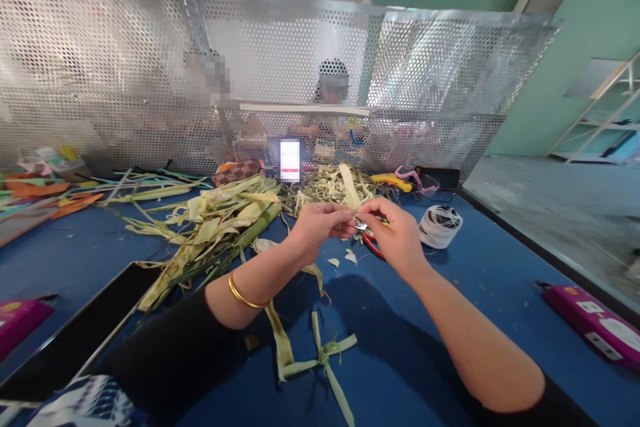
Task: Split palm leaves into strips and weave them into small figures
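Observation:
Over the middle of the blue table, my left hand (320, 227) and my right hand (393, 233) meet fingertip to fingertip. Between them they pinch a pale corn husk strip (349, 188), its wide end standing upward. Behind the fingers lies a pair of scissors or pliers with a red handle (373, 245), partly covered by the right hand. Small husk scraps (350, 257) lie just below the hands. Closer to me is a knotted cross of green husk strips (327, 350), flat on the table.
Left of my hands spreads a pile of husks (215, 220); shredded bits (320, 187) are heaped behind. A white twine roll (441, 225) stands at right, near a yellow-handled tool (393, 181). A lit phone (290, 160) leans before the perforated metal screen (290, 47), with people beyond.

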`<action>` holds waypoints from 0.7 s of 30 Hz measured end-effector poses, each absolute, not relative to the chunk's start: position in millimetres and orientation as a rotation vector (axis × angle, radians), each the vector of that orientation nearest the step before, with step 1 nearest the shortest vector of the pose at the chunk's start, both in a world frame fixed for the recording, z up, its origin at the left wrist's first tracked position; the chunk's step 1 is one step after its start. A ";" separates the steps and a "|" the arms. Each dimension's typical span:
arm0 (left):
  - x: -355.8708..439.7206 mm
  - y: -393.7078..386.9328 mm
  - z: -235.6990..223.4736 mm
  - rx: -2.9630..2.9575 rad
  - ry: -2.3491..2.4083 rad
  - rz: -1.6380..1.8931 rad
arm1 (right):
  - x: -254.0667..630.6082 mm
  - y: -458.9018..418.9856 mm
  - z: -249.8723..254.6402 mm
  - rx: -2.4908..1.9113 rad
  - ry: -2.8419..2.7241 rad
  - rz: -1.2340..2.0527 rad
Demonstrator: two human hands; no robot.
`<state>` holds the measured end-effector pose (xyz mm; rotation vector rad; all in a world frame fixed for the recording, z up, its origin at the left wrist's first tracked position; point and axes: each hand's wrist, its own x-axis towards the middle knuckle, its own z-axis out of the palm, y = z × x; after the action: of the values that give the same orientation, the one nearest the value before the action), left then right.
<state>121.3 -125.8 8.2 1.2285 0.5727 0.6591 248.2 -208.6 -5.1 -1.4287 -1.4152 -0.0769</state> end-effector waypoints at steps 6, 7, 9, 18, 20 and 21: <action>123.5 -130.4 7.8 1.408 0.600 0.780 | 248.7 -207.5 -5.5 -1.480 -1.343 0.068; 123.3 -130.4 7.5 1.449 0.602 0.799 | 249.0 -207.5 -5.4 -1.485 -1.349 0.076; 122.7 -130.1 7.0 1.533 0.586 0.842 | 249.1 -207.7 -5.1 -1.493 -1.353 0.086; 121.9 -128.7 7.4 1.535 0.560 0.832 | 243.4 -208.4 -0.5 -1.451 -1.267 0.148; 121.9 -128.8 7.5 1.521 0.559 0.827 | 242.9 -207.8 -0.5 -1.440 -1.226 0.171; 121.9 -129.1 7.6 1.512 0.557 0.826 | 242.9 -207.3 -0.9 -1.430 -1.195 0.193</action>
<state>121.9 -129.1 7.6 1.5124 0.5573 0.8264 242.9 -207.3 -0.9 -1.4303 -1.1952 0.1926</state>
